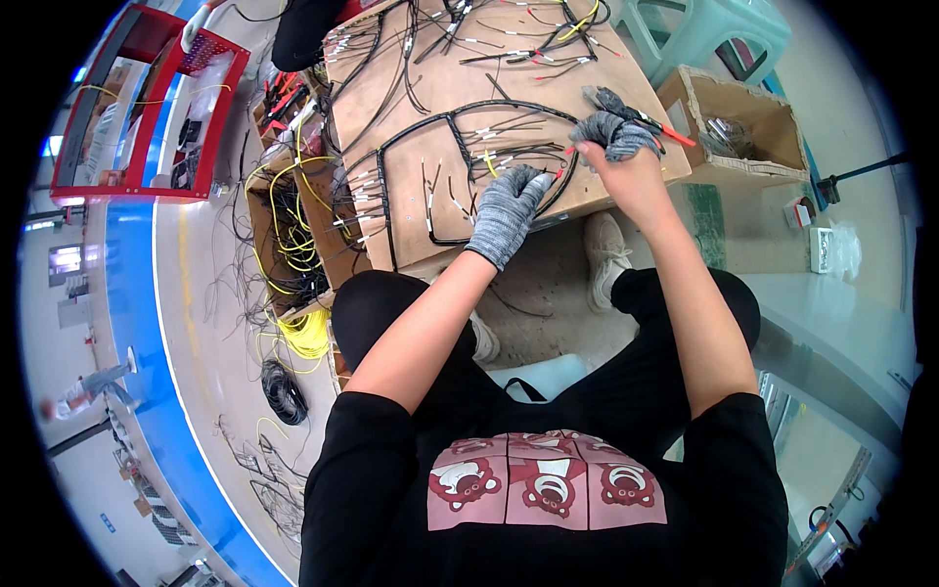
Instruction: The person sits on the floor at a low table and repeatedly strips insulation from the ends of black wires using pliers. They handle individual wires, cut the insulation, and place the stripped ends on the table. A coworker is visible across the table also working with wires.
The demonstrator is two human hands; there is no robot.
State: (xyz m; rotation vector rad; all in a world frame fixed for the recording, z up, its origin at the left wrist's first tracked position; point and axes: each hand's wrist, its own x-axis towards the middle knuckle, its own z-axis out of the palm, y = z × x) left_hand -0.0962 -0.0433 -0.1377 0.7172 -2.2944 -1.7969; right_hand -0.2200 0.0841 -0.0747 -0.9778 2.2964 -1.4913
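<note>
A black-wrapped wire harness [427,121] lies in a bent loop on the wooden board, with short branch wires, many with white tags. My left hand [507,213], in a grey knit glove, is closed at the loop's near right part, pinching a thin wire [559,173] with a red end. Just right of it, my right hand [626,152] wears a grey glove that leaves the thumb and some fingers bare. It is closed round a dark hand tool [675,135] with a red handle; the tool's kind is unclear. Its thumb and finger meet near a small red piece [571,151].
More harness wires [460,29] lie on the board's [528,83] far part, by another person's dark-clothed leg [298,34]. Cardboard boxes with black and yellow cables [293,235] stand at left, a carton [734,127] and a pale green stool [714,39] at right. A red rack [147,108] stands farther left.
</note>
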